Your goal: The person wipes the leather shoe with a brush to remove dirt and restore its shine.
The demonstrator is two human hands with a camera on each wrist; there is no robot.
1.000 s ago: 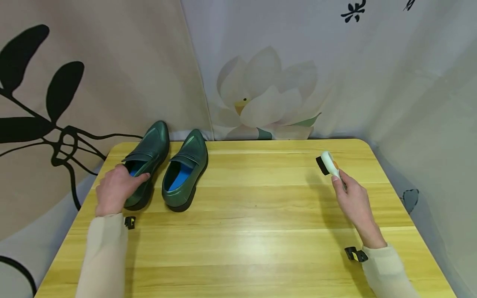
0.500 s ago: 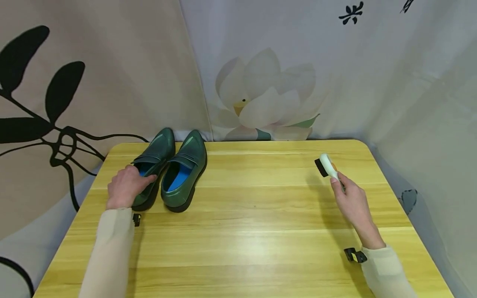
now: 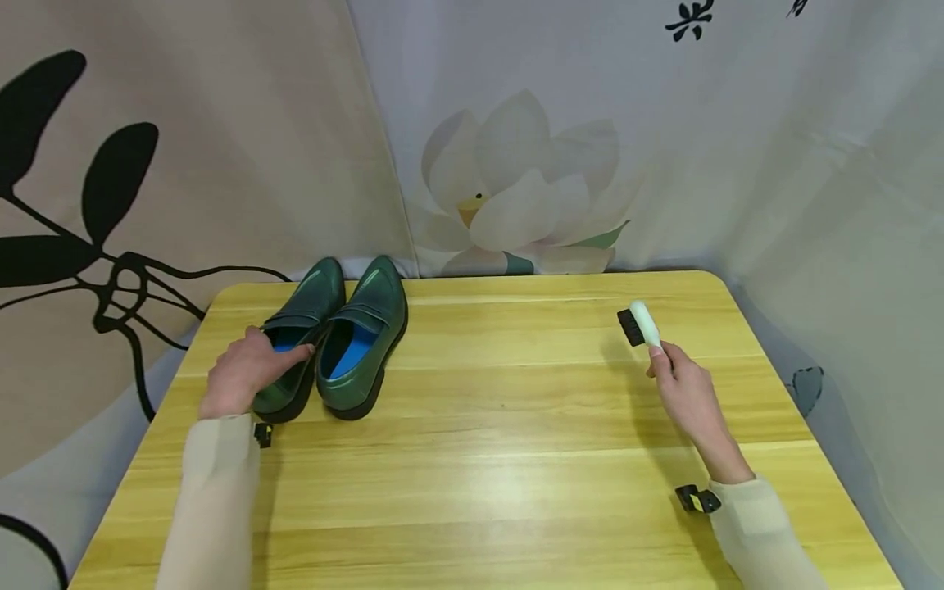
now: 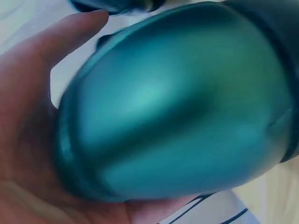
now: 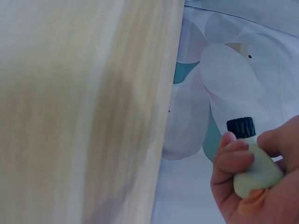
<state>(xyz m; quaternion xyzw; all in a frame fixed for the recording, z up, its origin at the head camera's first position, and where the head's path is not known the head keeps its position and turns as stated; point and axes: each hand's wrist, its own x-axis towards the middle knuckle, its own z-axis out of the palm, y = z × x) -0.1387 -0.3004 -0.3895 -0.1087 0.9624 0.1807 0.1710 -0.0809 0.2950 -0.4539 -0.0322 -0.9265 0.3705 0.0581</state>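
Note:
Two dark green loafers with blue insoles stand side by side at the table's back left, toes pointing away. At the heel of the left loafer [image 3: 317, 293], my left hand [image 3: 245, 370] grips the shoe's back. The left wrist view shows the shiny green heel [image 4: 163, 102] filling the frame, with thumb and palm around it. Close to its right is the other loafer [image 3: 379, 299]. Off to the right, my right hand [image 3: 686, 392] holds a small brush [image 3: 645, 323] above the table by its pale handle. Its dark bristles face left; an orange part shows in the right wrist view.
The light wooden table [image 3: 501, 483] spreads below both hands. Behind it hangs a pale curtain [image 3: 531, 106] with a printed flower and dark leaves. The toes of both loafers reach the table's back edge.
My left hand has moved the left loafer rightward, up against the other one, and slightly toward me. My right hand has turned the brush a little and shifted slightly left.

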